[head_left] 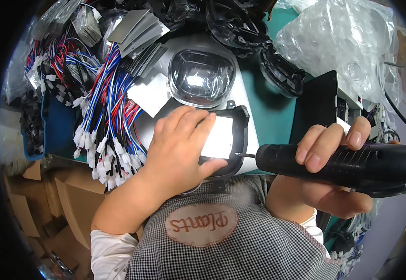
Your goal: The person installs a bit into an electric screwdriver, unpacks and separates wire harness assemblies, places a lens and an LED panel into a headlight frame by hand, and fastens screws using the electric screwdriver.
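Observation:
My left hand [179, 142] lies over a black plastic lamp housing [241, 133], fingers across its far part and thumb near its front edge, holding it. A bright white plate [219, 137] shows inside the housing; the rest is hidden under my hand. In my right hand [326, 154] is a black electric screwdriver [347, 164], held level with the fingers wrapped round its body. Its thin metal bit [245, 155] points left, with the tip over the housing's right side; whether it touches a screw, I cannot tell.
Just beyond stands a clear lens cover [202, 77]. Bundled wires with white connectors [112, 121] and stacked metal plates [140, 35] crowd the left. Black lamp shells [282, 72] lie at the back, bubble wrap [343, 44] at the far right, and a black box [317, 107] nearer.

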Motion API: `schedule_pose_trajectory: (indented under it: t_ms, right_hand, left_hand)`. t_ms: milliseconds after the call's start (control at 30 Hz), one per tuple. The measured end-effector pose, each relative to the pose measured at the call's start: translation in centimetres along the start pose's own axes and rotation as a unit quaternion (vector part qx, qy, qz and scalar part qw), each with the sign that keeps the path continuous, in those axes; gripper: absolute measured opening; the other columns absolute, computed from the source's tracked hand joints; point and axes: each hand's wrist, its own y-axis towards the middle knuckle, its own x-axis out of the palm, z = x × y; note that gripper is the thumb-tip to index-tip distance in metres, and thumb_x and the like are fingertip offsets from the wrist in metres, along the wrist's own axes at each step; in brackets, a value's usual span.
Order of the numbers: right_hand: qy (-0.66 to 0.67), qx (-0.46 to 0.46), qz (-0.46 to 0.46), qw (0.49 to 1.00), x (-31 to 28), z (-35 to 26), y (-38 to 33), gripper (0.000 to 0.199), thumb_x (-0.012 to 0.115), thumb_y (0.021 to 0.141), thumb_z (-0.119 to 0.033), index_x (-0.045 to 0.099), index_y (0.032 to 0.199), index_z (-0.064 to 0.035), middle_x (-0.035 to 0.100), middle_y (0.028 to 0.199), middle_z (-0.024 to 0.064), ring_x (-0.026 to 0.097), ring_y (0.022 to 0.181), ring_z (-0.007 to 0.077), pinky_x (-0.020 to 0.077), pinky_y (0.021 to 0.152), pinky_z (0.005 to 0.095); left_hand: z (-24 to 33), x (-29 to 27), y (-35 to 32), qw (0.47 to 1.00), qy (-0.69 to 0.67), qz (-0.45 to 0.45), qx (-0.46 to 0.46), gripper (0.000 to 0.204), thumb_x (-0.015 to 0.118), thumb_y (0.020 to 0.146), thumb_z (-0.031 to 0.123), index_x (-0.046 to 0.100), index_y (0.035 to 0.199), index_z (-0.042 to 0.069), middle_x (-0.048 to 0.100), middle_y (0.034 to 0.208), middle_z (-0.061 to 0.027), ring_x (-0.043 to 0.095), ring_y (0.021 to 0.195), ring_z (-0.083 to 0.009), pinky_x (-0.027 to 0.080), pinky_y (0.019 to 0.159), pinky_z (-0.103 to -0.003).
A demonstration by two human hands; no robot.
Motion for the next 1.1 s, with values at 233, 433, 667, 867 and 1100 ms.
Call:
schedule_pose_trajectory:
  t_ms: [233, 433, 667, 867, 1100]
  right_hand:
    - [-0.013, 0.016, -0.005, 1.0, -0.1, 0.3, -0.3, 0.076, 0.066, 0.086, -0.044, 0.028, 0.144, -0.0145, 0.041, 0.111, 0.0154, 0.057, 0.068, 0.0185, 0.0486, 0.056, 0.0308]
    - [-0.016, 0.011, 0.004, 1.0, -0.6, -0.8, 0.2, 0.075, 0.067, 0.085, -0.045, 0.032, 0.142, -0.0118, 0.041, 0.109, 0.0146, 0.057, 0.067, 0.0173, 0.048, 0.055, 0.0287]
    - [-0.021, 0.016, 0.0, 1.0, -0.7, -0.8, 0.1, 0.073, 0.067, 0.085, -0.044, 0.032, 0.141, -0.0123, 0.041, 0.11, 0.0151, 0.057, 0.069, 0.0176, 0.0482, 0.056, 0.0299]
    - [-0.014, 0.013, 0.008, 1.0, -1.0, -0.9, -0.1, 0.073, 0.067, 0.085, -0.044, 0.032, 0.141, -0.0129, 0.041, 0.11, 0.0157, 0.057, 0.069, 0.0184, 0.0483, 0.056, 0.0303]
    - [-0.038, 0.011, 0.028, 0.999, -0.1, 0.1, -0.4, 0.074, 0.068, 0.084, -0.045, 0.033, 0.14, -0.0126, 0.042, 0.109, 0.0137, 0.058, 0.069, 0.0186, 0.0487, 0.055, 0.0303]
  left_hand:
    - [-0.2, 0.5, -0.2, 1.0, -0.001, -0.009, -0.008, 0.073, 0.082, 0.061, 0.034, 0.055, 0.122, 0.002, 0.052, 0.123, -0.0124, 0.048, 0.115, -0.0344, 0.037, 0.095, -0.044]
    - [-0.1, 0.3, -0.4, 0.996, 0.07, -0.039, 0.029, 0.07, 0.076, 0.068, 0.041, 0.055, 0.122, 0.001, 0.053, 0.128, -0.015, 0.048, 0.115, -0.0312, 0.038, 0.09, -0.042]
    - [-0.3, 0.2, 0.2, 0.997, 0.054, -0.044, 0.039, 0.073, 0.078, 0.064, 0.042, 0.056, 0.122, 0.002, 0.055, 0.123, -0.0133, 0.048, 0.115, -0.0304, 0.038, 0.09, -0.043]
    - [-0.1, 0.5, 0.2, 0.999, 0.041, 0.002, 0.014, 0.081, 0.081, 0.055, 0.044, 0.057, 0.119, 0.0, 0.056, 0.112, -0.0117, 0.049, 0.109, -0.0326, 0.036, 0.092, -0.044]
    - [1.0, 1.0, 0.6, 0.997, 0.038, 0.051, -0.032, 0.08, 0.084, 0.053, 0.04, 0.056, 0.116, -0.001, 0.057, 0.108, -0.0124, 0.048, 0.112, -0.0347, 0.035, 0.093, -0.046]
